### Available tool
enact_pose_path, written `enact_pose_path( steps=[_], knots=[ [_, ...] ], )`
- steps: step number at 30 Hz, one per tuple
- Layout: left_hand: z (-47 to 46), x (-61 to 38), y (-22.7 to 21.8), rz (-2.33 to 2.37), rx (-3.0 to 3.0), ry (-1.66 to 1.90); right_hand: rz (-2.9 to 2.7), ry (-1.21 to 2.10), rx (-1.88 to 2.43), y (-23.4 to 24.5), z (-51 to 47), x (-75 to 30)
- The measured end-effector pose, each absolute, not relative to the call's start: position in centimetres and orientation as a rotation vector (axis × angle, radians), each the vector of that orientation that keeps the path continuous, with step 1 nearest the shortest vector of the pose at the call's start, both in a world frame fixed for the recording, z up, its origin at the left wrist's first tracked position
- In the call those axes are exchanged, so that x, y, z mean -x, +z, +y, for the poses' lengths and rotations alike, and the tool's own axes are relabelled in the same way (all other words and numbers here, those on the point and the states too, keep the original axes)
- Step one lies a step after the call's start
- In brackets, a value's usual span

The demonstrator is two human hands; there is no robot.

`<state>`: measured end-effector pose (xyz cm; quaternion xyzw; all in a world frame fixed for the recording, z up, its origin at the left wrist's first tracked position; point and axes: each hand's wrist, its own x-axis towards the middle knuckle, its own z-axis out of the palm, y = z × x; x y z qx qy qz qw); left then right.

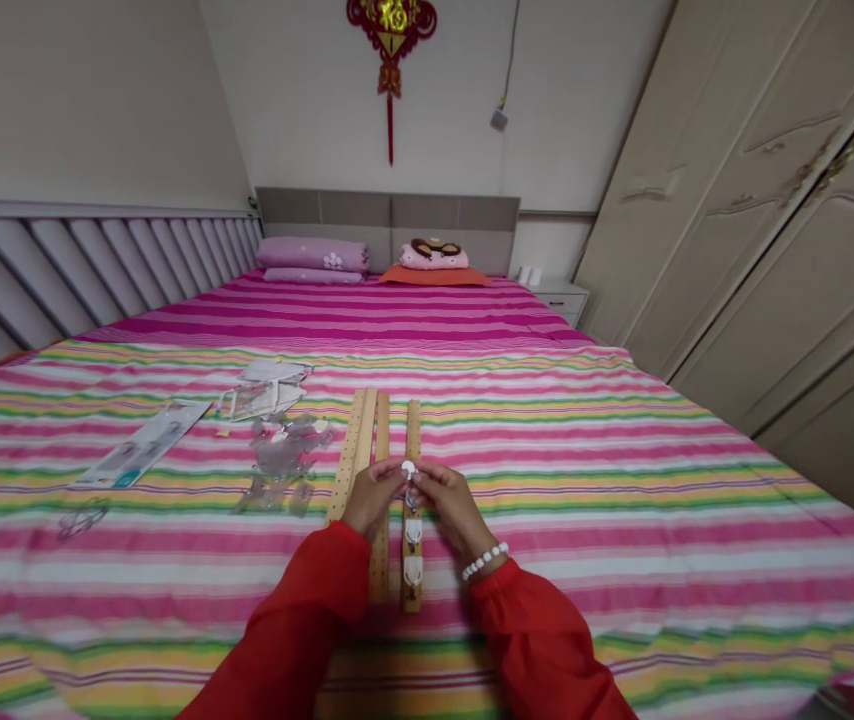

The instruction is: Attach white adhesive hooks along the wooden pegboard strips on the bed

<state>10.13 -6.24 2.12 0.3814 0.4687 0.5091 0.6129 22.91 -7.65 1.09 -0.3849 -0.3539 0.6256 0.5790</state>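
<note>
My left hand (pixel 374 496) and my right hand (pixel 452 506) meet over a narrow wooden strip (pixel 414 430). Both are closed, their fingertips pinching a small white hook (pixel 408 467) between them. Nearer to me on the same strip sit a white hook with a metal loop (pixel 413 531) and another white hook (pixel 413 570). Just below my fingertips a further small piece shows, partly hidden. Left of the strip lie more wooden strips with rows of holes (pixel 358 425), partly covered by my left hand and sleeve.
Clear plastic scraps (pixel 284 455) lie on the striped bedspread (pixel 622 520), left of the strips. Beyond them are opened packets (pixel 266 390), with a flat package (pixel 146 440) and scissors (pixel 83 518) farther left. Folded bedding (pixel 314 255) rests by the headboard; a wardrobe (pixel 764 230) stands right.
</note>
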Motion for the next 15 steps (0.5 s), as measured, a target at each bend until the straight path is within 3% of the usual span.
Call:
enact_pose_path(
  steps=[8,15],
  knots=[
    [-6.6,-10.2,3.4,1.148,-1.213,1.161,-1.212,1.346,0.985,2.2,-7.9,-23.3],
    [-6.1,-10.4,3.6,1.199,-1.426,1.101,-1.153,1.332,1.071,2.1,-7.6,-23.4]
  ],
)
